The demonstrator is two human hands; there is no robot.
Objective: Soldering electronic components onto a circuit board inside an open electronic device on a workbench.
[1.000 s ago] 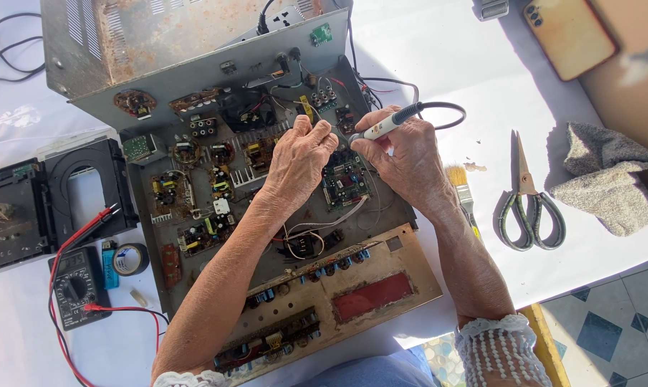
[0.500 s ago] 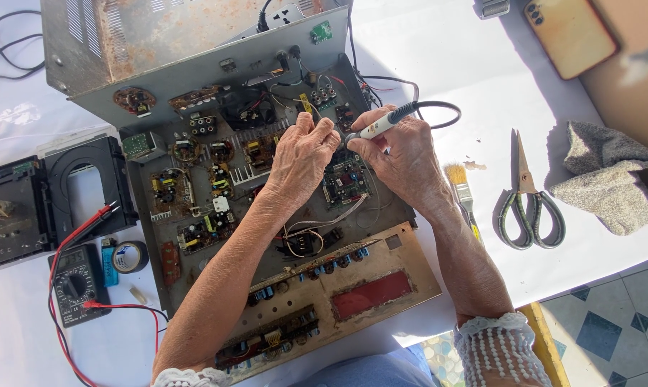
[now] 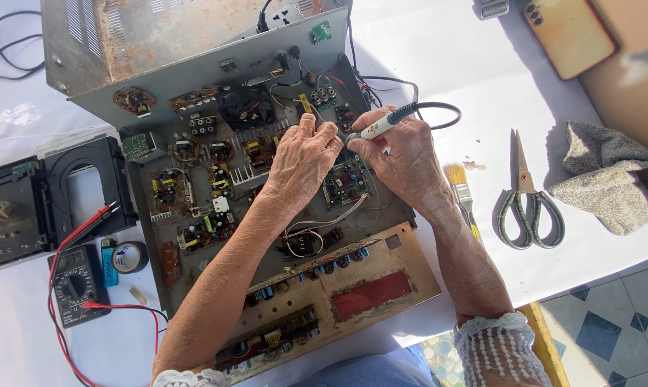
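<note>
White-handled tool: a soldering iron with a white body and black rubber collar, tip down at the boards, its black cord looping off to the right.
Right grip: the right hand is wrapped narrow around the soldering iron, thumb and fingers pinching it like a pen.
Left grip: the left hand lies palm down on the boards, fingertips bunched just beside the iron's tip; whether they pinch anything I cannot tell, as the knuckles hide it.
Hands together: the two hands touch or nearly touch over the middle of the chassis.
Work piece: an open grey metal amplifier chassis full of small circuit boards, with its rusty lid tilted up at the far side.
Under the hands: a green circuit board and a coil of thin wires nearer the person.
Right of chassis: a small paintbrush just beside the right wrist, then scissors, then a grey cloth, all on the white counter.
Far right corner: a phone lying back up.
Left of chassis: a black multimeter with red leads, a roll of tape and a black open casing.
</note>
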